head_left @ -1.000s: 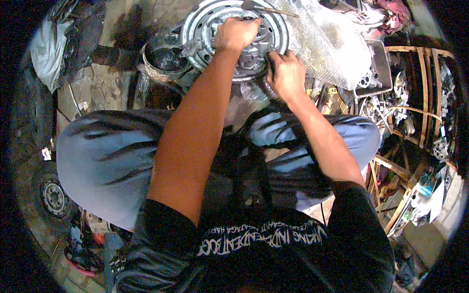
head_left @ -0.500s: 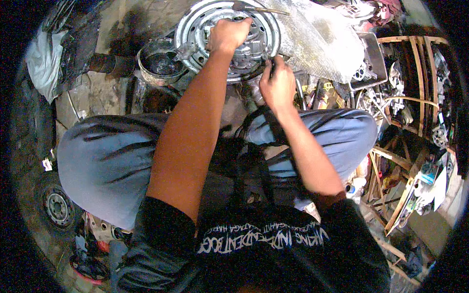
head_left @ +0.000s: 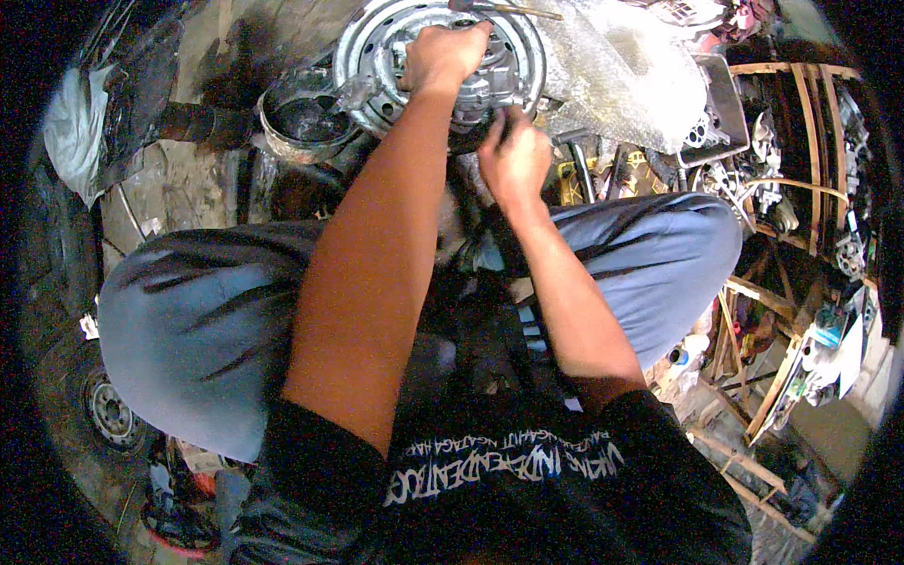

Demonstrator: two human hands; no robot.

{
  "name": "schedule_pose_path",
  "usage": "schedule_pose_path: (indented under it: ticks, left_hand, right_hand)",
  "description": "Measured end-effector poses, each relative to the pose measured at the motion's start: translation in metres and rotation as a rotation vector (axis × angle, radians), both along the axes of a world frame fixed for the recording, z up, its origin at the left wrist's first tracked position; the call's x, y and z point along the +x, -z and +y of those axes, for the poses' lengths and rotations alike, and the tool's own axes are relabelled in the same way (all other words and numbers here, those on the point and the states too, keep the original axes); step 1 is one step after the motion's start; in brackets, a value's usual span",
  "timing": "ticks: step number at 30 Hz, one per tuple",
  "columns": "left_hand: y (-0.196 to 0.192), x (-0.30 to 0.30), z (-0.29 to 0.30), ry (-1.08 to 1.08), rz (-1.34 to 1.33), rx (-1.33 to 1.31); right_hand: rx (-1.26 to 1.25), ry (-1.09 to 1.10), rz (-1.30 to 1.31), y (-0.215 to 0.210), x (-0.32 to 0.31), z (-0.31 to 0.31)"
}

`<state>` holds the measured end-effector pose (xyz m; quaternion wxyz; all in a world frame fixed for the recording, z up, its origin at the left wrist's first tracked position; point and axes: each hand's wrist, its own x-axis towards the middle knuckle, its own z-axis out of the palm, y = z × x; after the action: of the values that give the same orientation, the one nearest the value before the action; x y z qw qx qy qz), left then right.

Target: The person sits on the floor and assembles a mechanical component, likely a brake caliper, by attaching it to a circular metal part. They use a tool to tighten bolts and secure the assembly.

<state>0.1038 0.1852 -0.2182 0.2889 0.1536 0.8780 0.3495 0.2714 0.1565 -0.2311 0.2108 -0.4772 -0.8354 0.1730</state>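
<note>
A silver steel wheel rim [head_left: 377,42] lies flat on the ground in front of my knees. My left hand [head_left: 444,55] rests closed on the metal hub part [head_left: 490,87] at the rim's centre. My right hand [head_left: 513,155] is closed at the rim's near edge, fingers pinched around something small that I cannot make out. A long thin tool [head_left: 504,9] lies across the far side of the rim. My grey trouser knees frame both arms.
A dirty round pan [head_left: 303,121] sits left of the rim. Crumpled bubble wrap [head_left: 626,80] and a metal tray [head_left: 720,104] of parts lie to the right. Wooden frames [head_left: 800,188] and scrap crowd the right side. A small wheel [head_left: 111,412] lies lower left.
My right hand has moved left and away from me, toward the rim's near edge below the left hand. The left hand stays on the hub.
</note>
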Motion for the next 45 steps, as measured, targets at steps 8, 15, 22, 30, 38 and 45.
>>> schedule_pose_path:
  ticks: [8, 15, 22, 30, 38, 45]
  left_hand:
    - [0.009, -0.007, 0.005, -0.028, -0.025, 0.002]
    - [-0.007, -0.001, 0.002, -0.043, -0.036, -0.008]
    - [-0.001, -0.002, 0.001, -0.053, -0.004, -0.001]
    - [0.003, -0.001, 0.004, -0.020, -0.013, 0.010]
    - [0.001, -0.001, 0.002, -0.053, -0.029, 0.028]
    - [-0.002, 0.000, 0.001, -0.036, -0.040, 0.032]
  right_hand:
    - [-0.049, 0.032, 0.092, -0.009, -0.010, 0.000]
    - [-0.063, -0.013, 0.065, -0.001, -0.009, 0.001]
    - [-0.111, -0.056, -0.035, 0.000, -0.006, 0.002]
    - [-0.045, -0.007, 0.039, -0.011, -0.008, 0.008]
    - [-0.058, 0.001, 0.024, -0.010, -0.008, 0.004]
    - [-0.050, -0.050, 0.006, -0.010, -0.006, 0.008]
